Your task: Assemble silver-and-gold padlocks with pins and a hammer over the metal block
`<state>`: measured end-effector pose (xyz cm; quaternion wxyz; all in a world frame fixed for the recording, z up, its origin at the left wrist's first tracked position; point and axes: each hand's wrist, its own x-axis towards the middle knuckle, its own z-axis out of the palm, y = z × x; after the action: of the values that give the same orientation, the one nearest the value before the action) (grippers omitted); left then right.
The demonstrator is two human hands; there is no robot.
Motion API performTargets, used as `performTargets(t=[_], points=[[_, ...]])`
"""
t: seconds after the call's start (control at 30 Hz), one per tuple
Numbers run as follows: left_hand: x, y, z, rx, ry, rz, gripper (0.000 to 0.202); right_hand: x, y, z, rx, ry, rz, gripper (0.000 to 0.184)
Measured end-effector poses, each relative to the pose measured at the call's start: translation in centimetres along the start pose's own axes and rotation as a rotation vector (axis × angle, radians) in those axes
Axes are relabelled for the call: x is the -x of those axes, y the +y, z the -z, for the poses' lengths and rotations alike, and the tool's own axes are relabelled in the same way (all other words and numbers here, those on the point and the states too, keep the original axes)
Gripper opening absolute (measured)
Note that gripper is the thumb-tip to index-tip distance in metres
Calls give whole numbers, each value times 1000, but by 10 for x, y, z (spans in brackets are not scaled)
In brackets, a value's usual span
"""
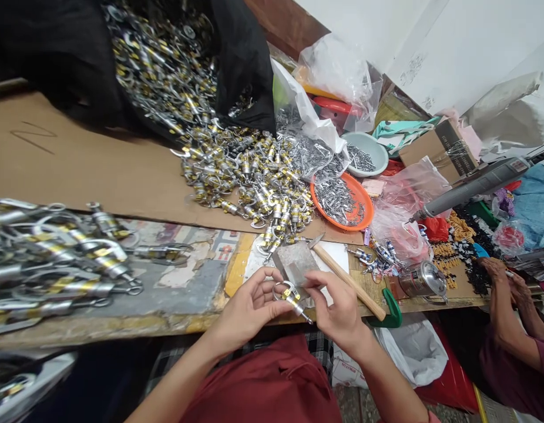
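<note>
Near the table edge, my left hand (249,305) holds a silver metal fitting (292,298) with yellow bands, a curved hook and a thin stem pointing down to the right. My right hand (338,308) is close beside the stem, its thumb and forefinger pinched together; anything between them is too small to make out. Just beyond my fingers lies a flat grey metal block (295,263). A hammer (349,281) with a wooden handle rests right of the block. A large heap of similar fittings (254,176) spreads out behind it.
A black sack (248,53) spills fittings; more lie at left (64,258). An orange plate (368,205) and pale bowl (380,153) hold small metal parts. At right are a metal mug (424,279), green clamp (393,308), hanging electric screwdriver (479,187) and another person's hands (496,273).
</note>
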<state>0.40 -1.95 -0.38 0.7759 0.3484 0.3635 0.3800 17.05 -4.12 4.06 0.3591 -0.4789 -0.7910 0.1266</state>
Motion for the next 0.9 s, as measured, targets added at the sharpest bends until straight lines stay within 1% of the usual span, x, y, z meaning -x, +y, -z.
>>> performTargets(t=[0.1,0.23,0.37,0.5,0.7,0.8,0.9], points=[[0,-1,-1,10,-3,-15,38,4,1,-5,48,-19,91,27],[0,-2,-1,40,-18,-33,38,9,3,-10,83,-55,188,33],[1,-1,-2,24,-11,-28,39,12,6,-9,91,-67,267,37],[2,1,-2,-1,17,-26,40,14,10,-8,67,-81,326,38],[2,-2,1,-46,46,-35,39,12,11,-6,87,-99,382,32],[3,-3,2,-81,73,-50,37,10,9,-5,109,-123,390,26],[4,-2,3,-119,101,-53,34,7,6,-5,123,-111,415,23]])
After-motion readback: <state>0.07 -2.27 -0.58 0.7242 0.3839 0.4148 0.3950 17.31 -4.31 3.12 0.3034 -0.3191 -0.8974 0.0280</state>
